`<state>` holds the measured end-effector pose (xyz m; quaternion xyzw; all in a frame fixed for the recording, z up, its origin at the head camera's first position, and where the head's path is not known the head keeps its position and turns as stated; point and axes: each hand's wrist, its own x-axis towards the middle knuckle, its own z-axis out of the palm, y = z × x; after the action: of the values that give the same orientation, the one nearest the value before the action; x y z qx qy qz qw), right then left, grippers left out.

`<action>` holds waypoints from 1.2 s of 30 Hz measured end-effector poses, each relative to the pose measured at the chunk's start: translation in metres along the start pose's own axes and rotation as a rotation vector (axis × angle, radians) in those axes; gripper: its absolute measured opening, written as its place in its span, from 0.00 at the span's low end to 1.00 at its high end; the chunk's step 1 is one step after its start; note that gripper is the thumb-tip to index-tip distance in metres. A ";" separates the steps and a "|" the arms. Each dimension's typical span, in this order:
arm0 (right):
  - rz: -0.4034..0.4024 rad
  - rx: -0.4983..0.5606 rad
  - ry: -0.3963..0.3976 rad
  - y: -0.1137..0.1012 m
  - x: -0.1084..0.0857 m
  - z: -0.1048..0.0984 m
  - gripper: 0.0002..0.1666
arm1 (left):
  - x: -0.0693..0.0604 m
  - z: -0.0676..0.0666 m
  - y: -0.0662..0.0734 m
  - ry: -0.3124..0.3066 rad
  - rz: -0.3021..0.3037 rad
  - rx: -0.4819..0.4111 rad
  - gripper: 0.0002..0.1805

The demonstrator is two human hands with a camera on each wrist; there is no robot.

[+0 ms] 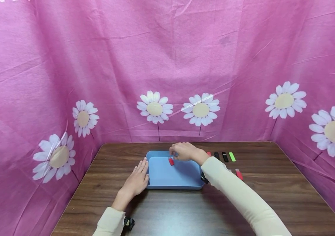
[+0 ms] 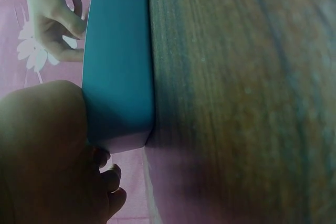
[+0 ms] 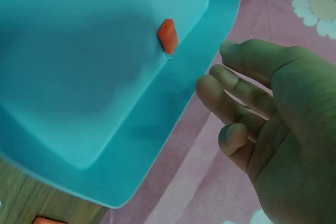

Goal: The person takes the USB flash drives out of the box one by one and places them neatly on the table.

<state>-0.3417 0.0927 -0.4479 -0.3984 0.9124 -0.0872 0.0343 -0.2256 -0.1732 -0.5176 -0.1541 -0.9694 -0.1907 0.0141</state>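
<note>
A shallow blue tray stands on the wooden table, and a small red USB stick lies inside it near the back wall. My left hand rests with extended fingers against the tray's left side. Above the tray's back part is my right hand, its fingers loosely bent. In the right wrist view that right hand has nothing between thumb and fingers, and the red stick lies apart from it on the tray floor.
Right of the tray lie black USB sticks, a bright green one and a red one; another red one is partly hidden by the right arm. A pink flowered cloth hangs behind the table.
</note>
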 end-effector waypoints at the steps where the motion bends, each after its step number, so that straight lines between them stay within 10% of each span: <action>1: 0.009 0.007 -0.008 0.000 0.002 0.001 0.15 | 0.000 0.000 0.000 0.000 -0.001 0.001 0.33; 36: 0.142 -0.064 -0.123 -0.016 0.018 0.035 0.24 | 0.002 0.002 -0.002 -0.016 -0.019 0.022 0.33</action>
<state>-0.3380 0.0641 -0.4787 -0.3380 0.9369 -0.0310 0.0836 -0.2284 -0.1737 -0.5196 -0.1460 -0.9729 -0.1791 0.0062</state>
